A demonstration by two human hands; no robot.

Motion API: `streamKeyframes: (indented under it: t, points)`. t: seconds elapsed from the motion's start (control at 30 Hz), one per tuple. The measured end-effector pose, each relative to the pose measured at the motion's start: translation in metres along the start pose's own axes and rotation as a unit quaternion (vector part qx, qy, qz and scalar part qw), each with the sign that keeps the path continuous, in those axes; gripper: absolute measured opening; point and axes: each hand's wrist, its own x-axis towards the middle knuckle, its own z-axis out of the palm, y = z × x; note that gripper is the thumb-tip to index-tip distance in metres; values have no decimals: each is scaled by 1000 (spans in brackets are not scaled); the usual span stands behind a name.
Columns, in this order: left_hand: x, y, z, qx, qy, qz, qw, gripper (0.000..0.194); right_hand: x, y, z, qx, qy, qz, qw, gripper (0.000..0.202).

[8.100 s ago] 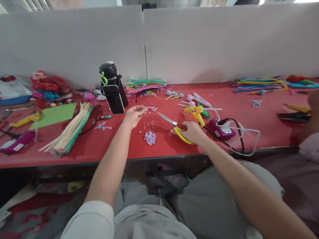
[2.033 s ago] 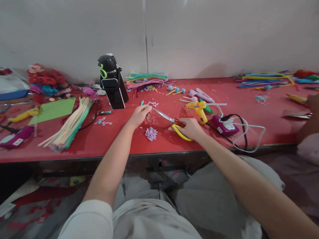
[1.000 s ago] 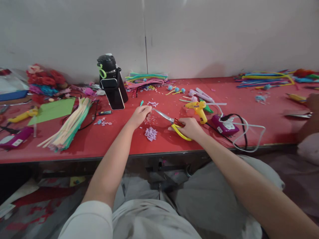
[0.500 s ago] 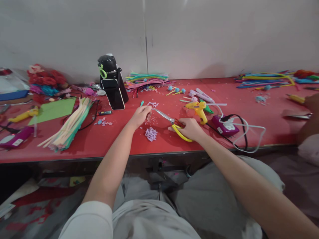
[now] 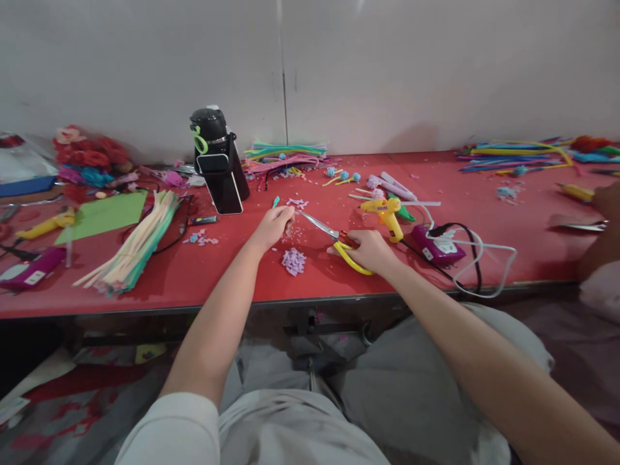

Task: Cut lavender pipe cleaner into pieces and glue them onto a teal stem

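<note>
My right hand [image 5: 372, 250] grips a pair of scissors [image 5: 320, 225] with yellow and red handles, its blades pointing left. Just past the blade tips, my left hand [image 5: 275, 226] is closed in a pinch. A short teal end [image 5: 276, 201] sticks up behind its fingers; the rest of that thin piece is hidden in the hand. Below and between the hands lies a small pile of lilac snippets [image 5: 293, 261] on the red tabletop [image 5: 252, 281]. More lilac bits [image 5: 297, 203] are scattered just beyond the left hand.
A yellow glue gun [image 5: 387, 216] and a purple power block [image 5: 438, 247] with cables lie right. Left are a black bottle [image 5: 209, 126], a phone [image 5: 221, 187] and a bundle of pale strips [image 5: 138, 242]. Another person's hand [image 5: 608, 200] is at the far right.
</note>
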Motion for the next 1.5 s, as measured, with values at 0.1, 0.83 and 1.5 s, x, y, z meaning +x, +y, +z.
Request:
streamKeyframes:
  t: [0.1,0.83,1.5]
  points:
    - [1,-2,-1,-3,3,2,1000,43,-2,0,0,8,8,5,1000,66]
    - [0,0,1,-14,11,6,1000,39,0,1,1,-3,4,-4,1000,67]
    - [4,-7,-2,-9,11,13,1000,41,-2,0,1,7,5,12,1000,65]
